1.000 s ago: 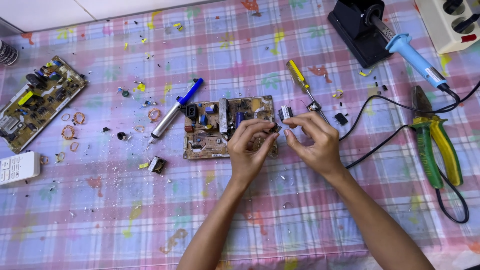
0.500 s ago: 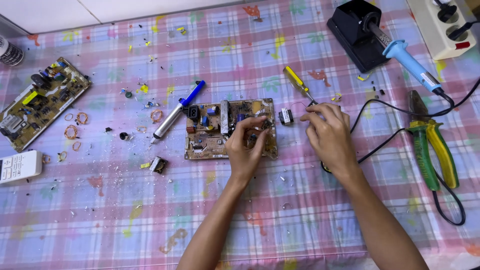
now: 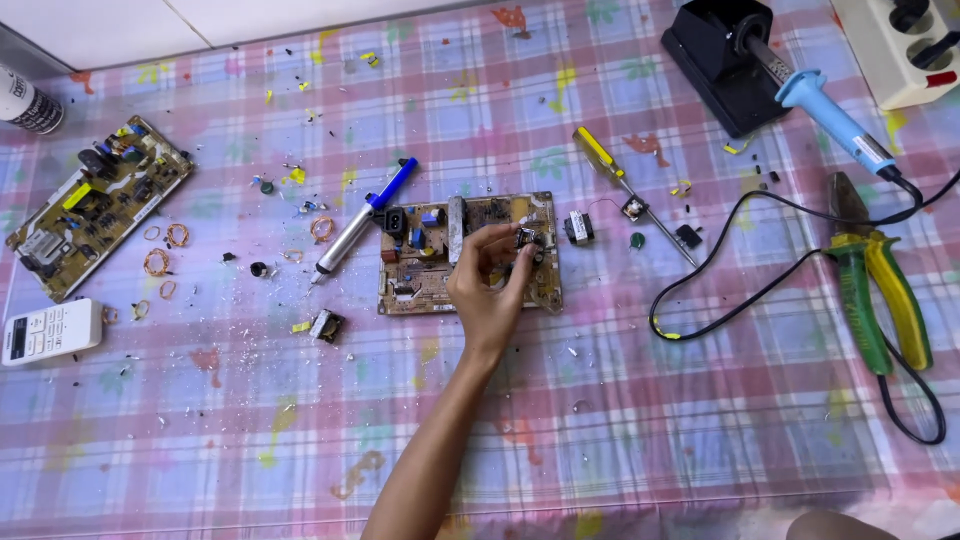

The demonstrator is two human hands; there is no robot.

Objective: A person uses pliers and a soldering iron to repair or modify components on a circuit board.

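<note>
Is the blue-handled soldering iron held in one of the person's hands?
No, the blue-handled soldering iron rests in its black stand, while the left hand touches the brown circuit board.

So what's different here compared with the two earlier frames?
The right hand has pulled back off the table and is out of view; earlier it worked beside the screwdriver. The left hand stays on the circuit board, fingertips now pinching a small component near its right end. The board, desoldering pump, soldering iron and pliers haven't moved.
</note>
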